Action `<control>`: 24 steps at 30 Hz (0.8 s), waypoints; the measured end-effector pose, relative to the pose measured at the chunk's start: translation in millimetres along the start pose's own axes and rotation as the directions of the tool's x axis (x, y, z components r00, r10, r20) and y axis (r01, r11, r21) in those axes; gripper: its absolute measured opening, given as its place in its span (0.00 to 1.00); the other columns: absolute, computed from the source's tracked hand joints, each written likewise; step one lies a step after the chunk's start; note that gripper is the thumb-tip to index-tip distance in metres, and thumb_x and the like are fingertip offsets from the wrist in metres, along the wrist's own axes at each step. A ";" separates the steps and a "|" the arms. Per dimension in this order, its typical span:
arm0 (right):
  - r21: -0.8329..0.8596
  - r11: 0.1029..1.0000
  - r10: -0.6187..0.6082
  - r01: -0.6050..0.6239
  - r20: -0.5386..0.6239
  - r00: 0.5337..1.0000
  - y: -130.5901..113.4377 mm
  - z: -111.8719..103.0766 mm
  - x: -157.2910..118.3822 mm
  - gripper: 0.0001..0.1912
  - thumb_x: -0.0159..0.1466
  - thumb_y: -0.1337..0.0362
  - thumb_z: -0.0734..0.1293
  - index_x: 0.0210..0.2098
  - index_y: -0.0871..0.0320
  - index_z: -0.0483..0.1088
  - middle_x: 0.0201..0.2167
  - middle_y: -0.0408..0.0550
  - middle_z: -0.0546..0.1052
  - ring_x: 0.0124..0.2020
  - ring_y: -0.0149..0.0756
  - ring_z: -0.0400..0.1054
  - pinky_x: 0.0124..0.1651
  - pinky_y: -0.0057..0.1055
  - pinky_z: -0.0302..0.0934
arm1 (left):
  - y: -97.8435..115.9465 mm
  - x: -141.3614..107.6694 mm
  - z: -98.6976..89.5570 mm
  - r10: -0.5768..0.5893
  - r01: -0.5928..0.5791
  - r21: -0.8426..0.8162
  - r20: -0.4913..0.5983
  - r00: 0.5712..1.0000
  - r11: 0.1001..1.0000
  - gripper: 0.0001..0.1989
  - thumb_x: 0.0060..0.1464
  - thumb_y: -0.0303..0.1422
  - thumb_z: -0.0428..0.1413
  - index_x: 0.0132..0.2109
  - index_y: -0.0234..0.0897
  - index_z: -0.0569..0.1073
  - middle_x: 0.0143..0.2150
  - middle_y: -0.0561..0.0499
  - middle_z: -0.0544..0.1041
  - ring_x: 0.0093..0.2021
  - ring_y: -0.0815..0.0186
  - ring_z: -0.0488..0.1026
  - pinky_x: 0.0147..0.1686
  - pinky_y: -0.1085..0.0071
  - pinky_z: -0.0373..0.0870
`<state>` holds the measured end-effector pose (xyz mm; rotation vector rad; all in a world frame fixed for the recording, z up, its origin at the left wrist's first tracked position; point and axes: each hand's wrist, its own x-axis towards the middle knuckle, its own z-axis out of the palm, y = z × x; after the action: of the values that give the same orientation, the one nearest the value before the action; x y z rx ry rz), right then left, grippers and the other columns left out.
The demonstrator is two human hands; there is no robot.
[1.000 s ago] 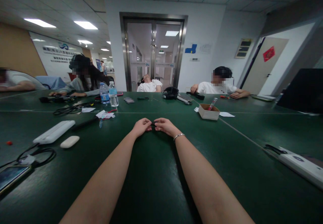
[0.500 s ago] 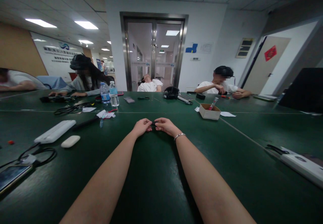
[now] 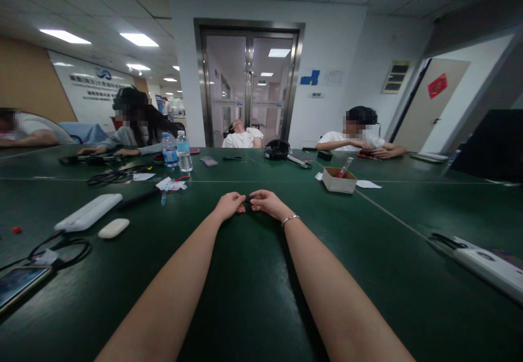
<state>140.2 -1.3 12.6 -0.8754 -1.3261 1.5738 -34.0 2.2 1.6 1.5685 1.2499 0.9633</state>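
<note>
Between my hands is a small black object [image 3: 248, 200], mostly covered by fingers; its kind cannot be made out. The fingertips of my left hand [image 3: 231, 205] pinch it from the left. From the other side my right hand [image 3: 267, 203], with a silver bracelet [image 3: 291, 220] on the wrist, pinches it too. Both hands are low over the dark green table [image 3: 249, 275], fingertips close together.
Left of my arms lie a white earbud case [image 3: 114, 228], a white power bank [image 3: 89, 212] and a phone [image 3: 22, 286] with a black cable. Water bottles [image 3: 184, 152] stand further back. A small open box [image 3: 339, 181] is at right. Several people sit around the table.
My hands stay almost still around the black object. Across the table at right, a person's hands have shifted slightly, lower over the tabletop.
</note>
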 end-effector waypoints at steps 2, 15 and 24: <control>0.000 1.000 -0.002 0.002 0.005 1.000 -0.4 0.5 -0.5 0.12 0.54 0.80 0.69 0.36 0.66 0.67 0.23 0.44 0.71 0.22 0.27 0.70 0.27 0.21 0.68 | 0.0 0.1 0.2 -0.005 0.005 0.001 0.003 1.000 1.000 0.14 0.53 0.41 0.51 0.34 0.32 0.68 0.24 0.48 0.75 0.25 0.67 0.73 0.30 0.71 0.70; 0.029 1.000 0.010 -0.010 0.033 0.999 -4.0 0.5 -3.5 0.12 0.55 0.82 0.67 0.37 0.66 0.66 0.22 0.44 0.71 0.22 0.28 0.70 0.29 0.22 0.69 | 0.6 -0.3 -1.0 0.026 -0.028 0.063 0.029 0.999 0.998 0.17 0.54 0.44 0.48 0.33 0.31 0.68 0.24 0.47 0.75 0.23 0.67 0.72 0.26 0.71 0.69; 0.044 0.999 0.023 -0.025 0.058 0.998 -5.5 0.5 -4.4 0.12 0.55 0.82 0.66 0.37 0.66 0.67 0.25 0.45 0.71 0.23 0.29 0.70 0.29 0.23 0.69 | 0.4 1.4 -0.3 0.016 -0.019 0.097 0.027 1.000 0.995 0.23 0.54 0.48 0.44 0.32 0.30 0.67 0.21 0.47 0.73 0.20 0.67 0.70 0.21 0.74 0.64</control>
<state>142.4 -5.3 18.0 -0.8270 -1.3201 1.6521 -34.0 3.6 2.1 1.6649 1.2838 0.9018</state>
